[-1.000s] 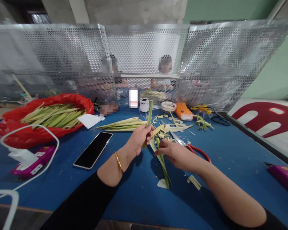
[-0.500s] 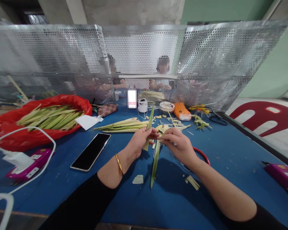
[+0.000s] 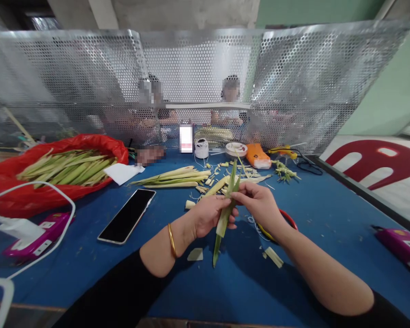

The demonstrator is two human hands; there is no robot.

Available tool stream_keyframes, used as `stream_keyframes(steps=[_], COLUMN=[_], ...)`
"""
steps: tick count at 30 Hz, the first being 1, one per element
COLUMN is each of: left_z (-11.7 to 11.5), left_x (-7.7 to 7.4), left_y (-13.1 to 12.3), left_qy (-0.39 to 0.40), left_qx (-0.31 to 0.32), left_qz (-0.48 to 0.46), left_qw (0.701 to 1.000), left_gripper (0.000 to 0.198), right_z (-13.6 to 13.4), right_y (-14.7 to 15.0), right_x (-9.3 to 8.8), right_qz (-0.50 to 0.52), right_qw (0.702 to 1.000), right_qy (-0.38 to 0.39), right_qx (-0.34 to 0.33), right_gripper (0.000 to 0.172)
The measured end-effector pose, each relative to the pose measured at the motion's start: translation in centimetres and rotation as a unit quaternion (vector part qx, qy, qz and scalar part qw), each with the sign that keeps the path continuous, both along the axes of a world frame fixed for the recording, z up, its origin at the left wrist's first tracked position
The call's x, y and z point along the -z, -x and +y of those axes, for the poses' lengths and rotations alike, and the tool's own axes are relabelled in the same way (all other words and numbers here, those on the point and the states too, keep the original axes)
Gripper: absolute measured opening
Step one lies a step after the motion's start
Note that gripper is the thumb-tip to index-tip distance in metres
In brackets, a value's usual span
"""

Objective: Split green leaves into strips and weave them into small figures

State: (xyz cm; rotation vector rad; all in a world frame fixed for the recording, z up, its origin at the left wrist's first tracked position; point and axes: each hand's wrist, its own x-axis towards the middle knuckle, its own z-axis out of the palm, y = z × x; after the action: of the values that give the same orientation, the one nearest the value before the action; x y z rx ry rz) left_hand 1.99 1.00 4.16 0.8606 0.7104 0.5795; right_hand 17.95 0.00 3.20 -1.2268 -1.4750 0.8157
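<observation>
Long green husk-like leaf strips (image 3: pixel 222 224) stand nearly upright at the middle of the table, one laid over another. My left hand (image 3: pixel 210 213), with a gold bangle at the wrist, is closed around them. The thumb and forefinger of my right hand (image 3: pixel 256 198) pinch the same strips from the right side, close to my left fingertips. Pale cut stalk pieces (image 3: pixel 190 205) and a bundle of pale-green leaves (image 3: pixel 177 177) lie just beyond my hands. Partly hidden under my right forearm are scissors with red and yellow handles (image 3: pixel 289 219).
A red bag (image 3: pixel 3 196) full of leaves, a dark phone (image 3: pixel 128 216) and a purple power strip (image 3: pixel 37 241) with a white cable are at left. Thread (image 3: pixel 201 149), a tape roll (image 3: pixel 236 149) and an orange packet (image 3: pixel 258 156) stand behind. A perforated metal screen (image 3: pixel 198 59) separates two people.
My left hand has moved right and brought its leaf strip against the other one. My right hand has shifted slightly and now pinches the strips together with the left.
</observation>
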Motion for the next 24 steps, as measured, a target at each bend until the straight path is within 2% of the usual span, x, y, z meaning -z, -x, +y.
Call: stream_keyframes(steps=[3,4,6,9,10,12,17,20,22,24], left_z=[0.6,1.0,1.7,2.4,2.5,2.4,2.0,1.9,1.9,2.0], left_x=[-0.4,-0.7,-1.2,-1.9,-2.0,-2.1,-1.7,-1.6,-1.6,-1.6], left_y=[0.6,0.9,1.5,2.1,2.2,2.1,1.6,1.5,1.5,1.6], left_qy=[-0.014,-0.017,-0.003,0.01,0.012,0.014,0.012,0.011,0.018,0.03], left_qx=[-0.044,-0.066,-0.111,-0.173,-0.18,-0.175,-0.143,-0.127,-0.117,-0.112], left_qz=[-0.009,-0.023,-0.052,-0.083,-0.084,-0.075,-0.065,-0.071,-0.077,-0.084], left_qw=[0.999,0.997,0.992,0.981,0.98,0.982,0.987,0.989,0.99,0.99], left_gripper=[0.015,0.015,0.014,0.014,0.013,0.013,0.016,0.019,0.019,0.02], right_z=[0.0,-0.1,-0.4,-1.2,-1.4,-1.7,-1.6,-1.4,-1.2,-1.2], right_y=[-0.3,-0.4,-0.2,0.5,0.8,1.2,1.6,1.6,1.4,1.1], right_x=[-0.1,-0.1,-0.2,-0.2,-0.2,-0.3,-0.2,0.2,0.2,-0.3], right_qz=[-0.088,-0.143,-0.269,-0.409,-0.435,-0.467,-0.509,-0.524,-0.51,-0.458], right_qw=[0.993,0.986,0.956,0.868,0.844,0.818,0.785,0.777,0.787,0.82], right_qy=[-0.046,-0.067,-0.109,-0.148,-0.154,-0.162,-0.187,-0.196,-0.199,-0.2], right_qx=[0.059,0.052,-0.046,-0.241,-0.273,-0.295,-0.298,-0.29,-0.286,-0.278], right_gripper=[0.018,0.016,0.012,0.026,0.027,0.021,0.014,0.01,0.012,0.016])
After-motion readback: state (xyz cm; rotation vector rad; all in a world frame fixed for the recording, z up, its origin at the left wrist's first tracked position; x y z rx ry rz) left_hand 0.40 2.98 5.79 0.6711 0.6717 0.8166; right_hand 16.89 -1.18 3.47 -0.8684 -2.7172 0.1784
